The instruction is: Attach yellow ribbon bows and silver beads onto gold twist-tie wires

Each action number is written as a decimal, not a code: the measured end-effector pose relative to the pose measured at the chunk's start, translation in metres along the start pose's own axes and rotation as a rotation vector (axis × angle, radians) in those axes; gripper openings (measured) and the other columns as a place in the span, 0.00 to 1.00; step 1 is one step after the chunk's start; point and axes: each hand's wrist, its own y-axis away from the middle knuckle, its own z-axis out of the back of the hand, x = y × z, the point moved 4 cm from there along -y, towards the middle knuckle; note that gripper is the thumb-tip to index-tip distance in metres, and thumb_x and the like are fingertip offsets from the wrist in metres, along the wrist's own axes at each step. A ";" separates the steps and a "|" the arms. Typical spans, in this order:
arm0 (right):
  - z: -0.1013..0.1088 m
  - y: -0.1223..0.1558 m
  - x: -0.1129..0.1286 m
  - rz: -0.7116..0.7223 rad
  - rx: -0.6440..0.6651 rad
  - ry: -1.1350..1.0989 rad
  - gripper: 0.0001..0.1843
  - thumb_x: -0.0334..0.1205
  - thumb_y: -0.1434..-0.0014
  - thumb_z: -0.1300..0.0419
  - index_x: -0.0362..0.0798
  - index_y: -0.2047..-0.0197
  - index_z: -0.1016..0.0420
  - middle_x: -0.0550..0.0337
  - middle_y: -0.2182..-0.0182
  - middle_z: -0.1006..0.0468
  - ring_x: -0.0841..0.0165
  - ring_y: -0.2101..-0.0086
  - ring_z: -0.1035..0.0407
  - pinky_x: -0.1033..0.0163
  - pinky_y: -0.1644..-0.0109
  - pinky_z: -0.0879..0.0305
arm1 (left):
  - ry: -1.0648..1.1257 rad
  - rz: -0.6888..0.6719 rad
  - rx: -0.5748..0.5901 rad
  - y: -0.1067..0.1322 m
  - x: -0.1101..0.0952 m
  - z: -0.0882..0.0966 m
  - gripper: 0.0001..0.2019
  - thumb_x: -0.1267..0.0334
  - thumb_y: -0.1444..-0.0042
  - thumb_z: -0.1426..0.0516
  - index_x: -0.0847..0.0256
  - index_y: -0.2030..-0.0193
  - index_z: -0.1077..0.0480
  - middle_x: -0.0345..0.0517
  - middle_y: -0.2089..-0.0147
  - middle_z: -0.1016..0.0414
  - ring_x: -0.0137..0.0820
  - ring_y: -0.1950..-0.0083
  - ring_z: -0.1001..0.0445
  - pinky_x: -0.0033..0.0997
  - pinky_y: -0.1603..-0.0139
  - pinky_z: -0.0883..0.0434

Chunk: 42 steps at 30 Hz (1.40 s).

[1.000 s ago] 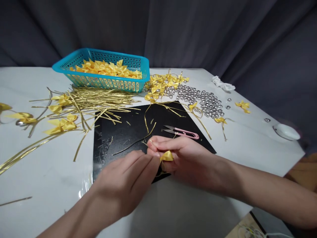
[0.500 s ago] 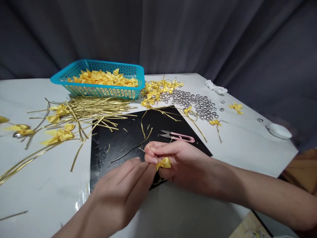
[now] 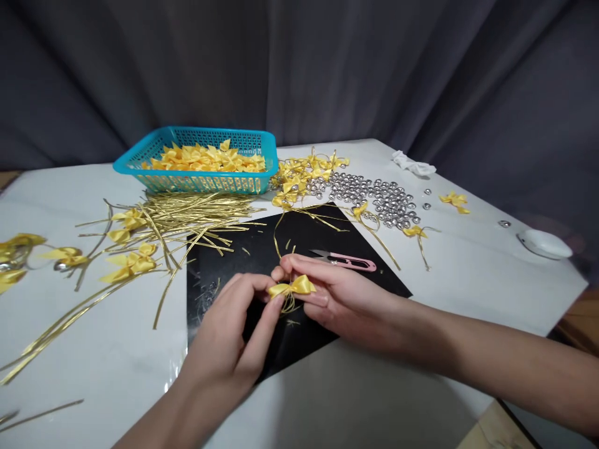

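"Looking at the left hand [image 3: 234, 324], what do you make of its grip?"

"Narrow. Thumb and forefinger pinch one end of the yellow bow [image 3: 292, 287], which is up off the black mat [image 3: 292, 346], between the two palms."

"And the right hand [image 3: 353, 296]?"

"Its fingers curl around the bow's other end, touching it. Whether the fingertips also nip the thin gold cord [image 3: 289, 305] behind, I cannot tell; the bow hides that."

"Where does the cord show, then?"

"In fine loops below the bow's middle (easy to snag on a fingernail, I'd guess)."

"How would you handle this well?"

"Lightly. The ribbon looks smooth and would probably crease under a hard pinch, so I'd grip only the ends and leave the middle open to view. Hold both sides level, and check that the cord lies neatly at the centre before putting any pull on it. One hand should steady while the other draws, slowly; a jerk could twist the bow or leave it lopsided."

"Anything nearby to mind?"

"The pink-handled snips [image 3: 346, 256] lie on the mat just beyond the right hand, blades pointing left, so I'd lift that wrist rather than slide it. And some loose gold strands [image 3: 196, 212], by the blue basket [image 3: 201, 183], overhang the mat's edge; I'd hold the bow's own cord well apart from those"
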 end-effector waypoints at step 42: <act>-0.021 0.014 0.026 0.957 0.109 1.319 0.07 0.33 0.39 0.46 0.47 0.69 0.31 0.60 0.70 0.26 0.72 0.66 0.35 0.63 0.55 0.41 | -0.060 -0.237 -0.185 0.010 -0.015 0.014 0.10 0.76 0.47 0.45 0.57 0.61 0.34 0.39 0.66 0.28 0.28 0.65 0.29 0.28 0.63 0.31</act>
